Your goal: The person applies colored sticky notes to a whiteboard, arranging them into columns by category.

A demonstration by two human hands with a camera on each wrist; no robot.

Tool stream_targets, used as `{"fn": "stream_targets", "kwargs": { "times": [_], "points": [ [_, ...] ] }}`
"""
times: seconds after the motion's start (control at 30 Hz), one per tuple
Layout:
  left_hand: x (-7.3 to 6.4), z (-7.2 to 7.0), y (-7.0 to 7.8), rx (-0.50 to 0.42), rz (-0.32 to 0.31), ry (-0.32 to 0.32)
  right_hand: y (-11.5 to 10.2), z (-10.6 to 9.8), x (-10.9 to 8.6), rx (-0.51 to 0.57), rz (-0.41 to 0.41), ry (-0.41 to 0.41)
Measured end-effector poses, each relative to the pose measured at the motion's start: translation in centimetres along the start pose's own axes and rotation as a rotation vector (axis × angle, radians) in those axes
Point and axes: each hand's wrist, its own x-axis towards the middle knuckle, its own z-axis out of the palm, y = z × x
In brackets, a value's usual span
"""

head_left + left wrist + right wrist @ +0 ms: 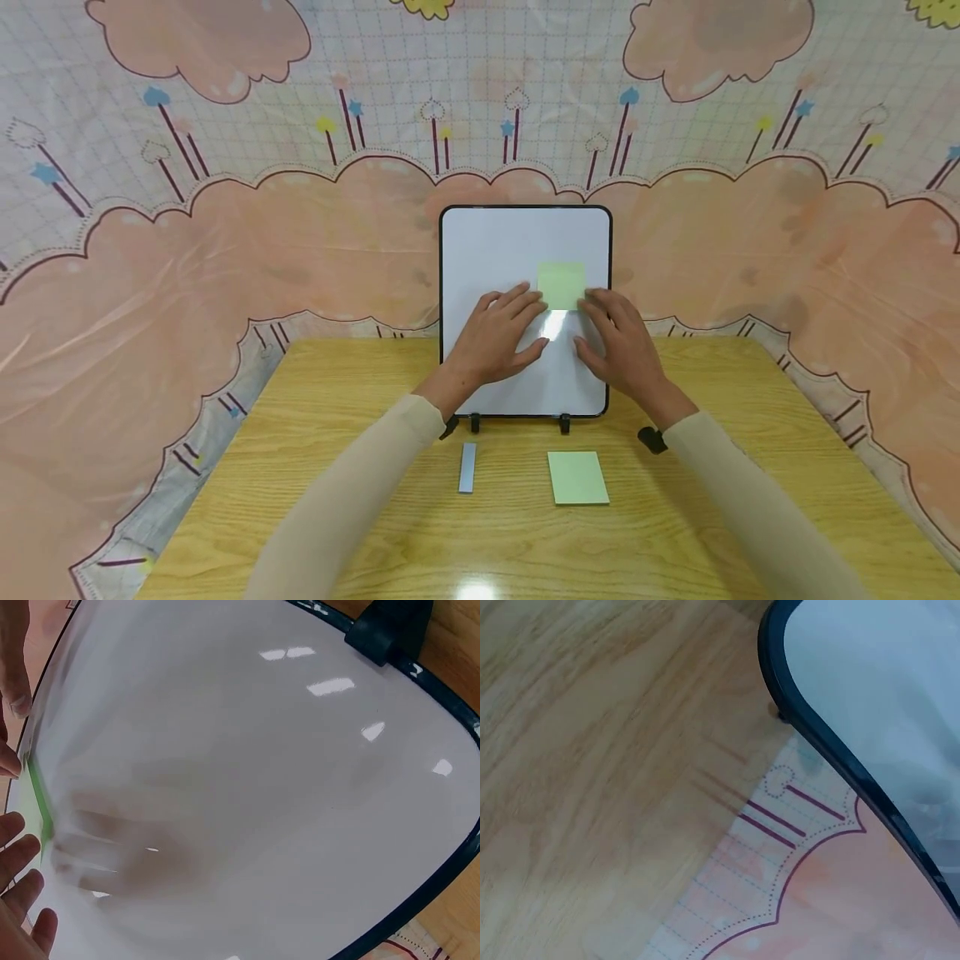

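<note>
A light green sticky note (561, 285) lies against the upper right part of a white board (495, 250) with a black rim. At the note's lower left edge are the fingertips of my left hand (498, 333), its fingers extended and thumb held apart. My right hand (624, 346) touches the lower right corner with its fingertips, thumb likewise apart. The left wrist view catches the left fingers (22, 874) beside the note's green edge (41, 799), part of the right hand above them, and a blurred reflection on the board. Neither hand appears in the right wrist view.
Small black feet (565, 423) hold the board upright on a wooden table (360, 508). In front lie a pad of green sticky notes (578, 477) and a narrow grey-blue strip (467, 468). A patterned cloth (337, 242) hangs behind.
</note>
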Motion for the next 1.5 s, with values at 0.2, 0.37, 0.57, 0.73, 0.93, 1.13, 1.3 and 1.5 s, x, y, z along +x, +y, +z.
{"fn": "stream_targets", "kwargs": {
  "times": [0.2, 0.37, 0.57, 0.73, 0.93, 1.13, 1.3, 1.5],
  "points": [
    [-0.4, 0.0, 0.4, -0.014, -0.005, 0.013, -0.2, -0.1, -0.3, 0.01, -0.006, 0.004],
    [-1.0, 0.1, 0.8, -0.065, -0.006, 0.03, -0.8, -0.4, -0.4, 0.022, -0.023, 0.002],
    [-1.7, 0.4, 1.2, -0.097, 0.005, 0.047, -1.8, -0.6, -0.7, 0.053, -0.039, 0.014],
    [-2.2, 0.4, 1.5, -0.11, -0.002, 0.045, -2.3, -0.6, -1.1, 0.061, -0.036, 0.021],
    [-3.0, 0.8, 1.9, -0.134, -0.002, 0.032, -2.9, -0.6, -2.0, 0.076, -0.018, 0.016],
    [-3.8, 1.3, 2.5, -0.185, -0.017, 0.024, -3.5, -0.6, -2.9, 0.095, -0.003, -0.004],
    [-4.4, 1.7, 3.0, -0.221, -0.028, 0.007, -3.7, -0.6, -3.7, 0.101, 0.015, -0.01],
    [-5.3, 2.2, 3.6, -0.239, -0.046, -0.016, -4.1, -0.6, -4.5, 0.135, 0.024, -0.01]
  ]
}}
